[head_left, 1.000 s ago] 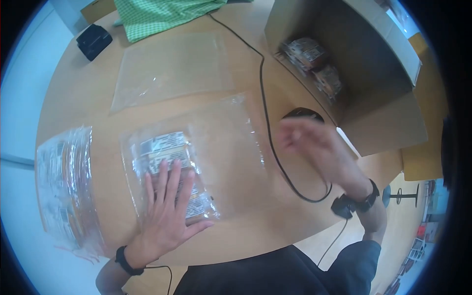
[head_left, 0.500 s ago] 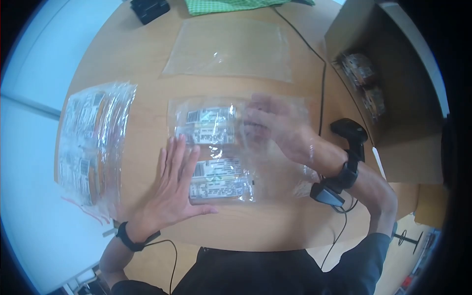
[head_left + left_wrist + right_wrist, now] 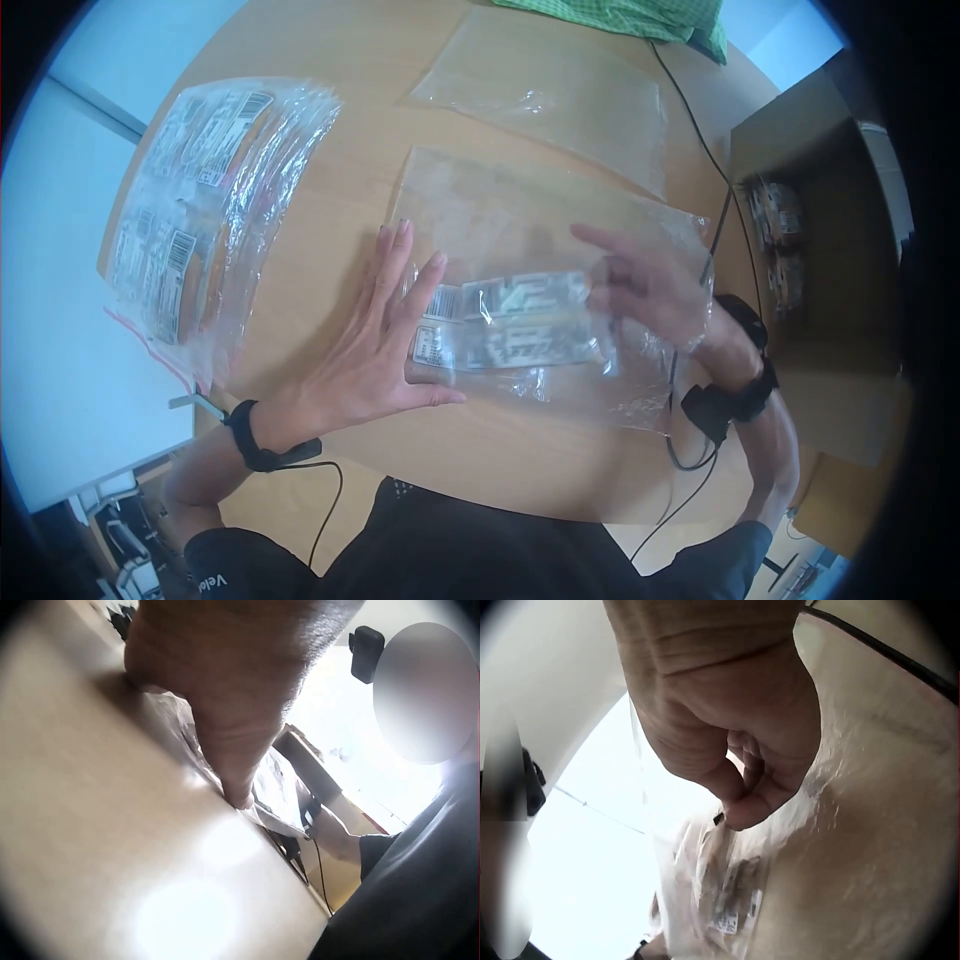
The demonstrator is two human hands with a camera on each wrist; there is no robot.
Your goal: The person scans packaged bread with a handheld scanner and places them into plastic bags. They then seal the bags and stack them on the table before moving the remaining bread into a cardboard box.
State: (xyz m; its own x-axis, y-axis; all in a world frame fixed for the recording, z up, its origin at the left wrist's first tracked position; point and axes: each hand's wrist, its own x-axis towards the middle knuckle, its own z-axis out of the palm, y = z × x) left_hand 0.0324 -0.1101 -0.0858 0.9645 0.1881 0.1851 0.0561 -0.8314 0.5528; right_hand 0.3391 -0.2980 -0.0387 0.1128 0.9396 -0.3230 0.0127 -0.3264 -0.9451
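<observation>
Labelled clear packets (image 3: pixel 535 342) lie at the lower part of a large clear plastic bag (image 3: pixel 500 195) in the head view. My left hand (image 3: pixel 365 355) rests at their left end, fingers straight and spread; in the left wrist view the left hand (image 3: pixel 225 697) has its thumb down at the plastic's edge. At their right end, my right hand (image 3: pixel 650 290) is blurred. The right wrist view shows the right hand (image 3: pixel 735 727) pinching clear plastic (image 3: pixel 712 847) between thumb and finger near a small black mark. Whether this hand is inside the bag I cannot tell.
A stack of filled clear packets (image 3: pixel 215 200) lies on the left. Another flat clear bag (image 3: pixel 560 85) is behind, near a green checked cloth (image 3: pixel 640 15). An open cardboard box (image 3: pixel 830 240) with packets stands on the right, beside a black cable (image 3: pixel 690 105).
The labelled packets appear closer together, nearer the large bag's front edge. My right hand has come from the right, over the bag, to their right end. The head view has shifted.
</observation>
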